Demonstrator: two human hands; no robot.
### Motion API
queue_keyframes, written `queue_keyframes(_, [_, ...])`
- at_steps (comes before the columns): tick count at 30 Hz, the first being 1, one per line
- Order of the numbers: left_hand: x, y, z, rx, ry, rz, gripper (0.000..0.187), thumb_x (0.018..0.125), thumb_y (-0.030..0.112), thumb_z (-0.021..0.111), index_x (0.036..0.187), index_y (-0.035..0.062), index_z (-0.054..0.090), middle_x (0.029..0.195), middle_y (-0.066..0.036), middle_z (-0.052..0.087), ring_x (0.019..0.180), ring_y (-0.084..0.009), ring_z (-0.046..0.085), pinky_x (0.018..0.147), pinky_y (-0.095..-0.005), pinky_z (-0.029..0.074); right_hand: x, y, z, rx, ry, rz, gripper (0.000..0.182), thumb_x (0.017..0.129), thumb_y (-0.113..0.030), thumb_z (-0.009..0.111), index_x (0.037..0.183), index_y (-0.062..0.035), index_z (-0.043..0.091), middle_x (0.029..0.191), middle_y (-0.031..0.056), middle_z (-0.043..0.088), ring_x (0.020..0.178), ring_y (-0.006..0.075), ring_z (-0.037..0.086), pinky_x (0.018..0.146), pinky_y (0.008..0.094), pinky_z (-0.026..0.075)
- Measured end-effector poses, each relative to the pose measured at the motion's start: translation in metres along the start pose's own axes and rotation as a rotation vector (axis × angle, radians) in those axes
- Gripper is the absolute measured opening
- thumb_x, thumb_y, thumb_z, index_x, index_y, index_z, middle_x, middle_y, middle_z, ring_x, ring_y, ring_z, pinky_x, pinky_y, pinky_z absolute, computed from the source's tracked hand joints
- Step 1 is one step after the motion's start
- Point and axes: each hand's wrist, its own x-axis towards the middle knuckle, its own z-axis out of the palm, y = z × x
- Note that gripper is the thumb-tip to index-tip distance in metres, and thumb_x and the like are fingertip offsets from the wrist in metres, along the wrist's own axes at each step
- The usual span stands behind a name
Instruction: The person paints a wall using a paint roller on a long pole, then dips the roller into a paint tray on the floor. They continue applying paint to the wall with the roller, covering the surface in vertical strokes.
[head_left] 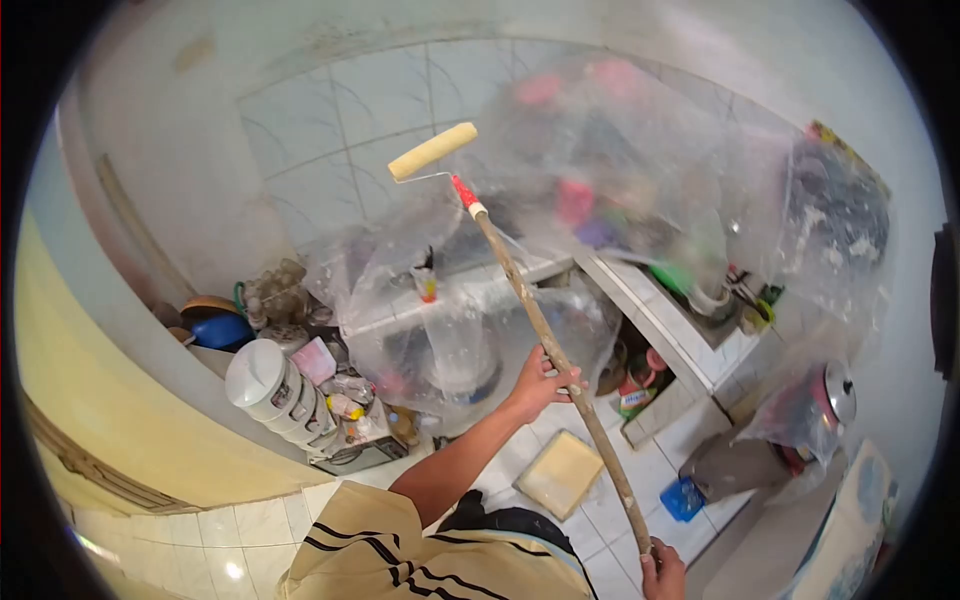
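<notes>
A long wooden pole [545,335] runs diagonally through the middle of the view. At its upper end is a paint roller with a red handle [463,192] and a cream roller sleeve [433,151], raised in front of the tiled wall. My left hand [542,386] is closed round the pole near its middle. Lower right, my right hand [662,574] grips the pole's bottom end. A square cream tray [561,474] lies on the floor tiles below the pole.
Clear plastic sheeting [440,340] drapes over the counter and its items. Stacked white buckets [262,375] stand at left beside a cluttered box. At right are a tiled counter edge [715,362], a blue container [683,498] and a silver lid [839,392].
</notes>
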Motion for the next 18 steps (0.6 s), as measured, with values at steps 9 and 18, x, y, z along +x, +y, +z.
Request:
queue_keyframes(9, [0.040, 0.169, -0.114, 0.194, 0.158, 0.219, 0.050, 0.082, 0.008, 0.065, 0.121, 0.0032, 0.033, 0.097, -0.014, 0.058, 0.084, -0.0291, 0.066, 0.066, -0.0414, 0.056, 0.138, -0.100, 0.095, 0.456, -0.315, 0.065, 0.027, 0.088, -0.027, 0.058, 0.092, 0.0000, 0.058, 0.057, 0.0079, 0.056, 0.044, 0.0156, 0.056, 0.044, 0.0274, 0.047])
queue_keyframes(18, [0.060, 0.308, -0.237, 0.293, 0.250, 0.347, 0.048, 0.083, 0.006, 0.063, 0.120, 0.0002, 0.033, 0.095, -0.015, 0.058, 0.080, -0.0268, 0.066, 0.066, -0.0419, 0.057, 0.237, -0.210, 0.235, 0.401, -0.046, -0.349, 0.030, 0.089, -0.026, 0.057, 0.068, -0.0049, 0.053, 0.049, -0.0042, 0.045, 0.040, 0.0042, 0.038, 0.037, 0.0231, 0.030])
